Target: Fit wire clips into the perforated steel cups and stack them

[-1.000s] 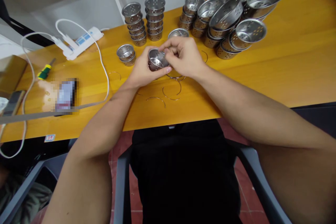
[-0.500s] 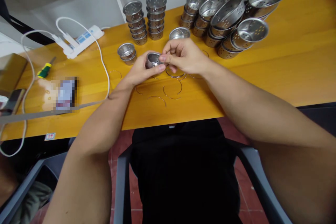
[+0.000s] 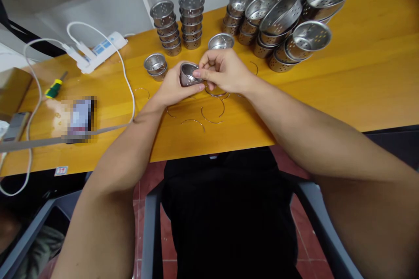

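Note:
A small perforated metal cup (image 3: 189,75) is held in my left hand (image 3: 172,86), whose fingers and thumb wrap round its side. My right hand (image 3: 222,69) is pinched at the cup's right rim, its thumb over the edge; whatever lies between those fingertips is too small to make out. Thin curved wires (image 3: 212,121) are scattered on the table just below and beside both hands. Behind my right hand stands another perforated cup (image 3: 221,41), and two nested cups (image 3: 156,65) are left of my left hand.
Two tall cup stacks (image 3: 191,22) stand at the back, with more stacked and leaning cups (image 3: 307,41) at the right. Leftward lie a power strip (image 3: 104,51), white cable, screwdriver (image 3: 55,89) and phone (image 3: 80,115). Part of another person shows at the lower left.
The cup in my left hand is tilted a little more, and my right thumb has shifted slightly over its rim. The whole view has moved a little.

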A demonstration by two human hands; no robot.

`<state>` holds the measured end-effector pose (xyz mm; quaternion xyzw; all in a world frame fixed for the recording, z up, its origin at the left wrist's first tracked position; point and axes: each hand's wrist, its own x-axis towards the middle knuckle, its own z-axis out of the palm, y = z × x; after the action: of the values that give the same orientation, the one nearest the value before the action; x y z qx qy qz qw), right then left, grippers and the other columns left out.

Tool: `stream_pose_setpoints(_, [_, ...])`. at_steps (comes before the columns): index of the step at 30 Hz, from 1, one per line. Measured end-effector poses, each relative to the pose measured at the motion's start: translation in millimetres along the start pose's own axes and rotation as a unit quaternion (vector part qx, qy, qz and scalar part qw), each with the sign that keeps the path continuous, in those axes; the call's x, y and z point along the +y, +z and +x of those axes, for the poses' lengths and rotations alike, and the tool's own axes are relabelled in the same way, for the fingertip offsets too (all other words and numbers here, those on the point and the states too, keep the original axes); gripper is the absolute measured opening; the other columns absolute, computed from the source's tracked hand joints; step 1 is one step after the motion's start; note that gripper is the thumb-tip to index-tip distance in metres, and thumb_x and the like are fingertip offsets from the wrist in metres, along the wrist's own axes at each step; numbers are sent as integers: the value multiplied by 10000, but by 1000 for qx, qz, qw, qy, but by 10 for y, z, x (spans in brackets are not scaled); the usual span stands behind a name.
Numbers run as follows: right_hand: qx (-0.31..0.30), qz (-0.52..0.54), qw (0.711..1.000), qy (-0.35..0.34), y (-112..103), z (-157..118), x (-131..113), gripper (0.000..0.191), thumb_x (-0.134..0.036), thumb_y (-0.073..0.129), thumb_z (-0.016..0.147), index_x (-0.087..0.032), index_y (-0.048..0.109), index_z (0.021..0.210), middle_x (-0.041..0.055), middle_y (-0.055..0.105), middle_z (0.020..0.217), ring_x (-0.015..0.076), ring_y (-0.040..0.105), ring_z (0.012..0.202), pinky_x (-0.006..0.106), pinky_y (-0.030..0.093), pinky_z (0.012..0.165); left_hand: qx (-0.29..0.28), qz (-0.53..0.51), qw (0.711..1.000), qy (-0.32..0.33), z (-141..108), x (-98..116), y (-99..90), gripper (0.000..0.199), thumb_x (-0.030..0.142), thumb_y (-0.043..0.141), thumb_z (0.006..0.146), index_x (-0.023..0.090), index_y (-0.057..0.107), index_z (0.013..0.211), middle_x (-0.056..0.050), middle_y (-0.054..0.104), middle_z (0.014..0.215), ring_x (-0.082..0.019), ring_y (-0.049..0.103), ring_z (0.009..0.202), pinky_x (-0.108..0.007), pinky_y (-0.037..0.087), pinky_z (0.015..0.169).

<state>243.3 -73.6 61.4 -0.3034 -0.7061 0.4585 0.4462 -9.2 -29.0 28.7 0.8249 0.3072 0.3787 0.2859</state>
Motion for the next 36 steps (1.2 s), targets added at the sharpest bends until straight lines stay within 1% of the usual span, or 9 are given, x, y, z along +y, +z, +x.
stream_pose_setpoints(5, [0,-7,1000,4,-1,-6,-33,734,-900,1089,884,-296,679,955,-14,693,721,207,661,567,335,542,467,3,-4,1000,-1,8,13,10,1042,1067,1025,726,239,797,1315,-115,849,1259,-386,866,1238,-617,716,1237])
stream_pose_setpoints(13, [16,-28,999,0,31,-11,-39,733,-894,1099,873,-296,682,941,-23,666,695,210,662,558,339,570,452,3,4,1000,12,1,-54,6,974,994,1043,798,234,804,1359,-125,839,1286,-402,855,1282,-643,694,1266])
stream_pose_setpoints(16, [19,-33,999,-2,43,-10,-33,711,-857,1118,877,-292,692,943,-20,674,718,194,642,550,331,555,445,-2,8,1000,20,1,-61,9,989,1019,1016,807,235,802,1369,-127,832,1282,-402,853,1272,-645,696,1252])
stream_pose_setpoints(19, [17,-31,999,-9,50,-9,-34,711,-870,1102,885,-292,693,940,-18,671,732,186,617,541,332,537,449,-2,9,1000,14,3,-44,11,1014,1053,1001,783,235,799,1348,-125,833,1267,-396,853,1245,-630,704,1234])
stream_pose_setpoints(24, [9,-51,999,-9,36,-15,-46,730,-916,1065,888,-302,675,951,-16,647,734,217,622,612,357,573,531,8,8,1000,9,6,-2,20,1045,1072,999,757,238,774,1347,-131,833,1306,-409,837,1296,-645,674,1285])
stream_pose_setpoints(27, [20,-80,996,-30,11,-14,-50,748,-925,1080,858,-310,682,1008,7,681,826,254,678,735,386,637,623,25,7,1000,16,15,-4,46,1070,1048,1019,764,263,724,1429,-133,816,1388,-422,814,1389,-649,639,1333])
stream_pose_setpoints(30, [68,-107,991,-41,-17,-16,-74,775,-941,1062,863,-327,705,1173,38,726,976,279,707,813,412,658,675,49,13,998,28,34,-49,79,1067,1018,1012,815,295,669,1521,-130,780,1465,-424,785,1464,-640,623,1354])
stream_pose_setpoints(33, [108,-140,983,-48,-34,-38,-122,724,-956,947,971,-347,719,1289,75,766,1120,300,720,860,432,656,698,60,17,997,38,57,-137,93,1059,1030,974,848,318,649,1562,-126,756,1495,-423,772,1498,-619,632,1345])
stream_pose_setpoints(36, [114,-171,976,-72,-35,-69,-159,616,-911,856,1064,-346,764,1290,104,792,1221,316,732,890,465,678,747,66,25,997,37,77,-223,86,1087,1054,968,827,323,648,1565,-125,757,1499,-425,771,1511,-609,632,1342])
